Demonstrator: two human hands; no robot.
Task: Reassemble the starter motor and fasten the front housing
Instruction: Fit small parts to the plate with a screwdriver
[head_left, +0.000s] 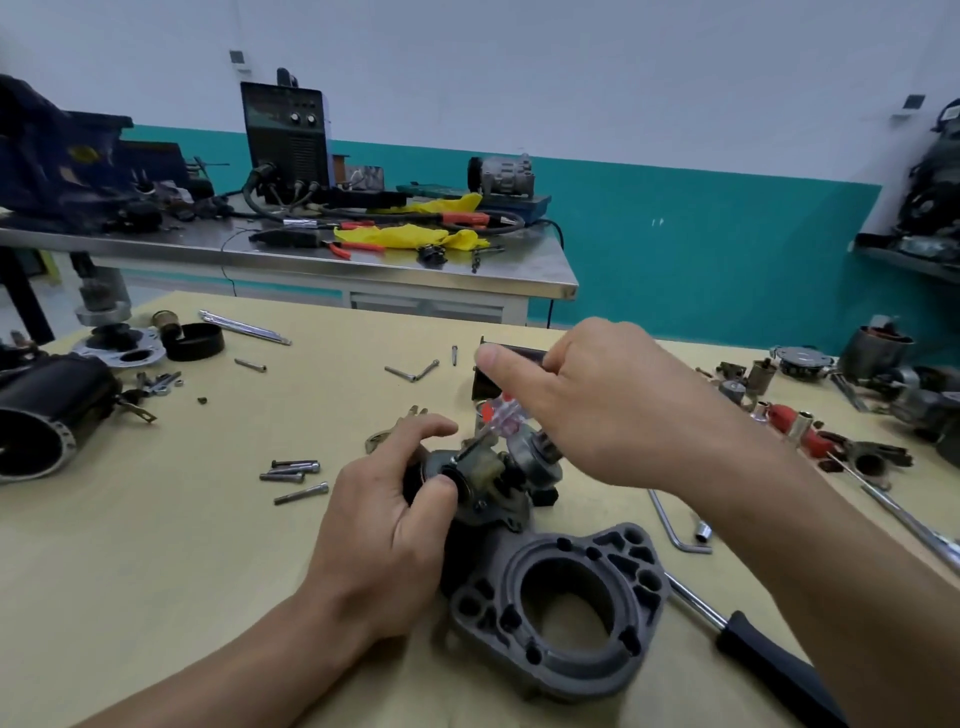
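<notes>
Work surface: We found the job laid out on a pale wooden tabletop (156, 571), with loose parts scattered on both sides.
Left side: A black cylindrical motor casing (47, 415) lay on its side at the table edge, with a short black ring (195, 340) behind it. A cluster of dark steel bolts (293, 470) lay near the left hand without touching it.
Right side: A bent steel hex key (670, 530) lay just beyond the housing. A long chrome tool with a black grip (769, 660) lay at the near corner, and small red-and-metal parts (784, 415) sat further back.
Background: A steel bench (363, 265) stood behind, carrying a dark welding machine (285, 140) and a crumpled yellow cloth (405, 236).
Obstructions: The right hand covered the top of the tool it carried. The left hand covered the assembly's left end. Blur softened the detail between the two hands.
Task item: The dark metal starter motor assembly (483, 483) sat at the table centre, between both hands. The grey cast-metal front housing (561, 608) lay flat just in front of it, nearest us. We could not tell whether the two were joined.
Left hand: The left hand (384, 525) came in from below, its fingers curled over the assembly's dark end and its thumb pressed on the front. It was clamped on the assembly.
Right hand: The right hand (613, 410) reached in from the right, raised above the assembly, with its thumb stretched leftwards. It gripped a clear-and-red-handled screwdriver (501, 415), whose shaft angled down to the assembly.
</notes>
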